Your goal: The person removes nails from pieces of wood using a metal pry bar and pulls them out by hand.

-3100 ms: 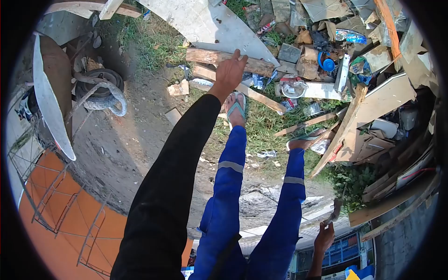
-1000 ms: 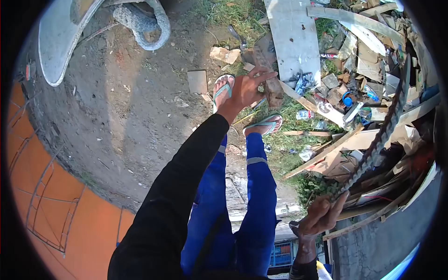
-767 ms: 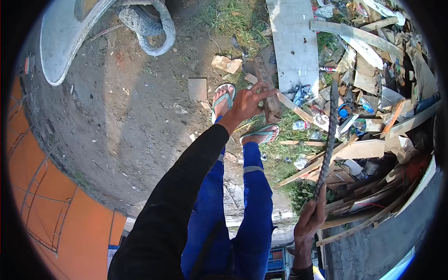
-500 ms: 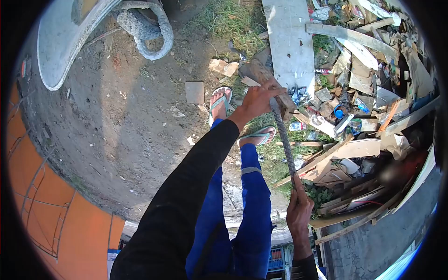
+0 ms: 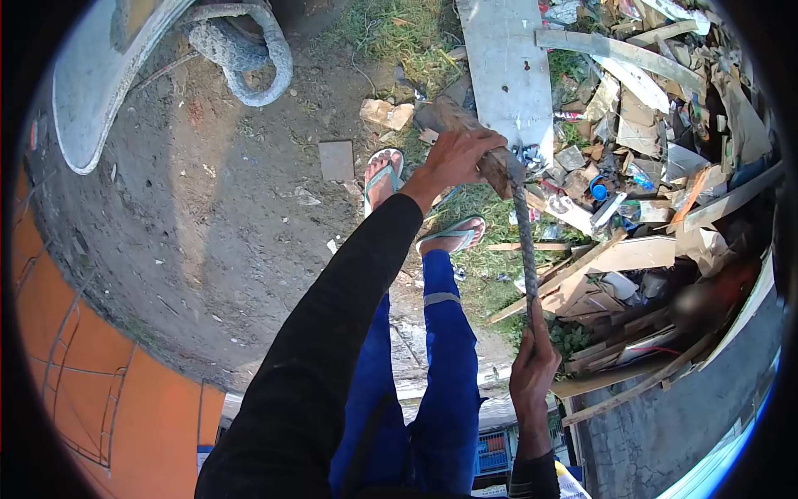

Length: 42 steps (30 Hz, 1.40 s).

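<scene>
My left hand (image 5: 460, 158) reaches forward with its fingers closed over a weathered wooden block (image 5: 499, 173). The block is held at a slant above the ground, near my feet. In my right hand (image 5: 534, 366), lower and closer to my body, is the bottom end of a grey twisted bar (image 5: 529, 249) that looks like rebar. The bar stands nearly in line with my right forearm, and its upper end meets the near right end of the block. Whether the two are joined I cannot tell.
A heap of broken boards, cardboard and litter (image 5: 640, 249) lies on the right. A long pale board (image 5: 507, 75) is ahead. At upper left are a large pale curved piece (image 5: 83, 108) and a grey loop-shaped object (image 5: 258, 79). An orange surface (image 5: 141, 424) borders the left.
The bar's upper end has shifted right, towards the block's near end. My left hand has moved slightly up, and its pointing finger now bends over the block. The right hand barely moved.
</scene>
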### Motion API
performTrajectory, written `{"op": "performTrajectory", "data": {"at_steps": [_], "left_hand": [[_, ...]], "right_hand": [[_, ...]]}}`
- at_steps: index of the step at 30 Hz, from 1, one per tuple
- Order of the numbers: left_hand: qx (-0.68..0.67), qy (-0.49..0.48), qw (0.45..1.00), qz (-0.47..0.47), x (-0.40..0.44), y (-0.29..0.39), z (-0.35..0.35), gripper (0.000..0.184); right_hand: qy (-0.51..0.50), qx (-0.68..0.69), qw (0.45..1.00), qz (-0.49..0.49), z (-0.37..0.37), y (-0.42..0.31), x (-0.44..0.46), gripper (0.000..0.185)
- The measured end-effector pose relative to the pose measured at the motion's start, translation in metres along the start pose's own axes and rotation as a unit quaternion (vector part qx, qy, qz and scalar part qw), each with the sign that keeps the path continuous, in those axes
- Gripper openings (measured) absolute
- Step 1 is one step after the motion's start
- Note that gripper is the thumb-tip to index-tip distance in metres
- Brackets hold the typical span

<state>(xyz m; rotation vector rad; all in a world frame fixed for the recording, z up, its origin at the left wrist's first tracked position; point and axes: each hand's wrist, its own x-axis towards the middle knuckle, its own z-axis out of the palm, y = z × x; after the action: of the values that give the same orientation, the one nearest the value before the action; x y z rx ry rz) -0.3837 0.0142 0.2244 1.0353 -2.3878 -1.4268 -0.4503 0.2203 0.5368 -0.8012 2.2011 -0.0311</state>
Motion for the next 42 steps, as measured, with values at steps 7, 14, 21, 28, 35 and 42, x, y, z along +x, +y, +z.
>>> {"op": "performTrajectory", "data": {"at_steps": [7, 14, 21, 28, 35, 42], "left_hand": [[0.012, 0.007, 1.000, 0.008, -0.006, -0.004, 0.016, 0.075], [0.084, -0.074, 0.991, 0.068, 0.002, -0.014, 0.014, 0.074], [-0.018, 0.012, 1.000, -0.002, 0.006, 0.001, 0.010, 0.076], [-0.026, 0.032, 0.999, -0.013, 0.029, 0.002, 0.007, 0.078], [0.011, -0.062, 0.997, 0.043, 0.023, 0.004, 0.014, 0.076], [-0.020, 0.021, 0.999, 0.024, 0.006, 0.001, 0.026, 0.080]], "right_hand": [[0.279, 0.151, 0.948, -0.001, -0.010, 0.018, -0.039, 0.048], [0.090, 0.061, 0.994, -0.011, -0.006, 0.017, -0.010, 0.044], [0.216, 0.113, 0.970, -0.027, -0.013, 0.010, 0.002, 0.044], [0.243, 0.142, 0.958, 0.050, -0.040, 0.017, -0.026, 0.056], [0.010, 0.023, 0.998, 0.050, -0.035, 0.005, 0.023, 0.042], [0.357, 0.153, 0.921, -0.025, -0.044, 0.009, 0.003, 0.047]]}}
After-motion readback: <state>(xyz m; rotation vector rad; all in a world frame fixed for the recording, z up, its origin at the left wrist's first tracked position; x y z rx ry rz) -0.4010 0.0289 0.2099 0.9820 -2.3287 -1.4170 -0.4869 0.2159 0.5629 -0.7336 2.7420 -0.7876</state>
